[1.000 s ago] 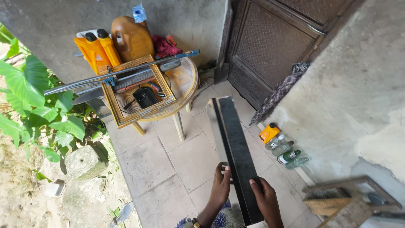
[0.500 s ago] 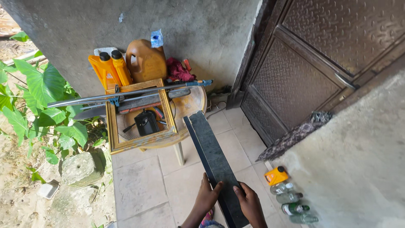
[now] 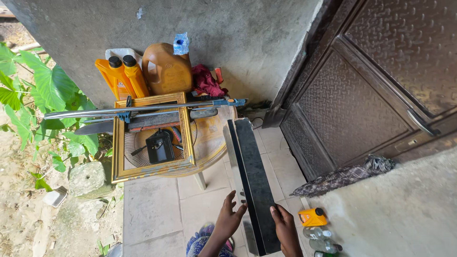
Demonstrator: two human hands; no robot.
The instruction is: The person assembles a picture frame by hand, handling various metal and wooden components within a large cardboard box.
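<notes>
A long dark panel [image 3: 251, 181] with a shiny metal edge stretches from between my hands toward the round table [image 3: 212, 143]. My left hand [image 3: 229, 219] grips its left edge, fingers spread along the metal side. My right hand [image 3: 284, 227] holds the right edge near the panel's lower end. The panel's far end reaches the table's rim beside a gold picture frame [image 3: 151, 138].
On the table a long metal bar tool [image 3: 138, 110] lies across the frame, over a fan grille [image 3: 157, 145]. Orange jugs [image 3: 143, 74] and a red cloth [image 3: 207, 81] stand by the concrete wall. A metal door [image 3: 366, 90] is at right, small bottles [image 3: 316, 226] and plants [image 3: 38, 100] nearby.
The view has tilted so the table sits nearer the centre. Both hands have carried the panel forward and left, and its far end now reaches the table's rim.
</notes>
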